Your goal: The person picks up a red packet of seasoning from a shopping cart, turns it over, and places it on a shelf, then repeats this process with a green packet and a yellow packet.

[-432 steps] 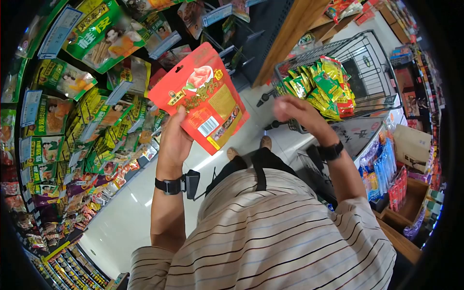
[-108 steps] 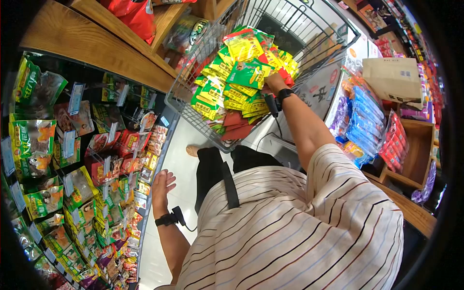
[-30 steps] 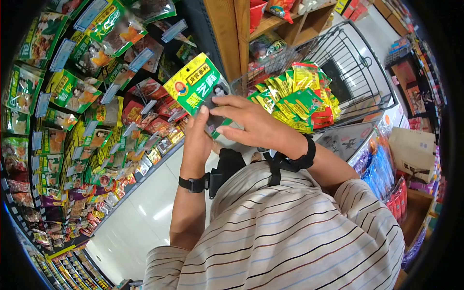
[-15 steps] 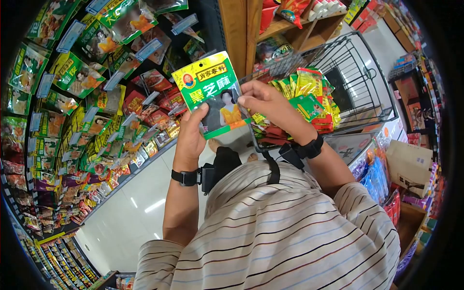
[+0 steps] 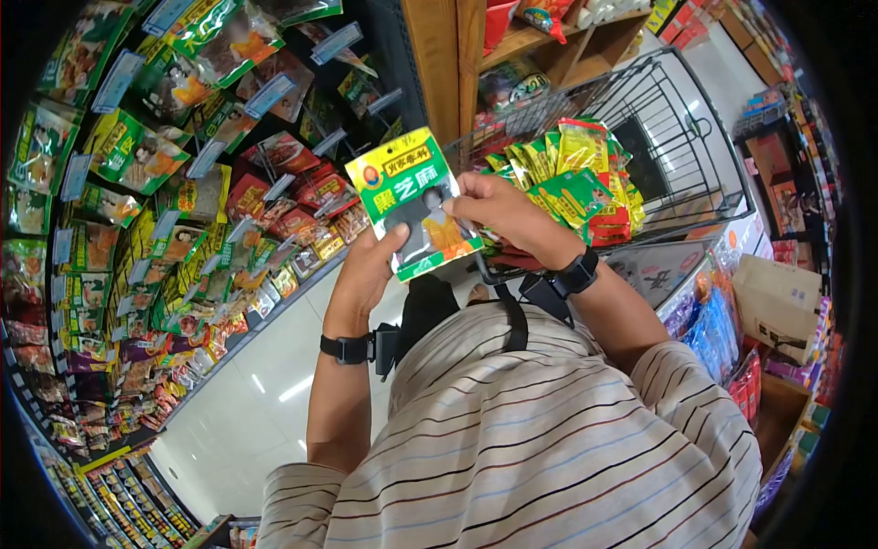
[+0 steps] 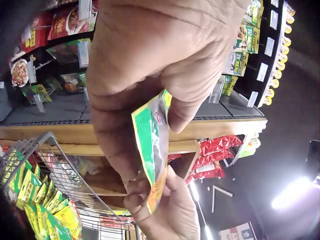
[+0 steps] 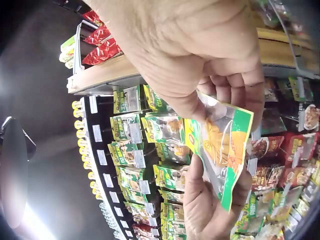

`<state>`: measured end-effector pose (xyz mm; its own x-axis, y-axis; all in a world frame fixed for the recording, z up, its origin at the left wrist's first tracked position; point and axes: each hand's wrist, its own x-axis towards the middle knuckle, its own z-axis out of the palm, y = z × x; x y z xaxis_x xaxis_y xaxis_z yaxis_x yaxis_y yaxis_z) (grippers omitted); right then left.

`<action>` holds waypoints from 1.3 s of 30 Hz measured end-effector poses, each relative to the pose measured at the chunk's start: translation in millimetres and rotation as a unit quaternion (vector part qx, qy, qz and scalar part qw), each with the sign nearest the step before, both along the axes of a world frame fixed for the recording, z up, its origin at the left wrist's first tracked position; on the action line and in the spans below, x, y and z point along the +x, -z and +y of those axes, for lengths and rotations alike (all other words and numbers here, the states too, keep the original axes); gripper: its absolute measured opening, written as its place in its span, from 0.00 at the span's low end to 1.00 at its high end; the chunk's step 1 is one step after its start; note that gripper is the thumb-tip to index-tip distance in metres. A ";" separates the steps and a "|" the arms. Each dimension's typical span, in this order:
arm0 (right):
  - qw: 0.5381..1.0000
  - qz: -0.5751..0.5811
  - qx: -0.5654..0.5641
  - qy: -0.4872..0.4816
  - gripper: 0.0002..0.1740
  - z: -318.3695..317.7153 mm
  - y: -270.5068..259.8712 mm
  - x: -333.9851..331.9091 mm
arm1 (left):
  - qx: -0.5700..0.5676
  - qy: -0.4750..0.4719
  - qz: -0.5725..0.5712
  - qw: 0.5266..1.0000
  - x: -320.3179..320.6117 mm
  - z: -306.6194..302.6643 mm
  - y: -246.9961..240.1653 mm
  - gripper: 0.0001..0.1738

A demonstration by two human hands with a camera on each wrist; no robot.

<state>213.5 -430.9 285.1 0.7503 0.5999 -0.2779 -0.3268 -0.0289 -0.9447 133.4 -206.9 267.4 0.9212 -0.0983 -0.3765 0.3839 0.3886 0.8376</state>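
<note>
In front of the person's body, both hands hold up a green and yellow packet of black sesame seeds point(image 5: 416, 203), its printed front facing the head camera. The left hand point(image 5: 364, 273) grips its lower left side, thumb lying on the clear window. At the opposite edge the right hand point(image 5: 514, 220) pinches it between thumb and fingers. From the left wrist the packet point(image 6: 152, 145) appears nearly edge-on, between the left hand point(image 6: 160, 45) and the right hand point(image 6: 172, 215). The right wrist view shows the right thumb on the packet's front point(image 7: 222, 145), with the other fingers behind.
A wire shopping cart point(image 5: 722, 210) stands ahead to the right, heaped with yellow-green and red packets point(image 5: 585, 183). Racks of hanging spice packets point(image 5: 137, 156) with price tags line the left. A wooden shelf point(image 5: 444, 82) is ahead; a cardboard box point(image 5: 776, 302) is on the right.
Earlier the left hand held a red pouch, then the right hand reached into the cart. Since one second ago, the right hand went from spread fingers over the sesame packet to pinching its edge.
</note>
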 end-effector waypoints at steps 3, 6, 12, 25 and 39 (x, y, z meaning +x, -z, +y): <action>0.999 0.020 -0.036 -0.011 0.11 -3.2 14.0 -3.3 | 0.003 0.055 0.050 0.997 -11.3 4.2 12.2 0.24; 0.998 0.053 -0.017 -0.017 0.11 -1.2 39.9 -10.3 | 0.015 0.070 0.083 0.994 -17.8 5.1 15.6 0.24; 0.996 0.067 -0.049 -0.038 0.13 -4.8 54.3 -16.5 | 0.007 0.071 0.107 0.992 -22.2 1.0 29.8 0.22; 0.996 0.046 -0.068 -0.024 0.11 -23.6 78.1 -18.8 | 0.041 0.113 0.114 0.986 -13.1 -13.8 29.3 0.22; 0.994 0.097 0.039 0.007 0.14 -19.2 55.9 -18.0 | 0.143 0.112 0.052 0.982 -5.5 -0.8 37.2 0.22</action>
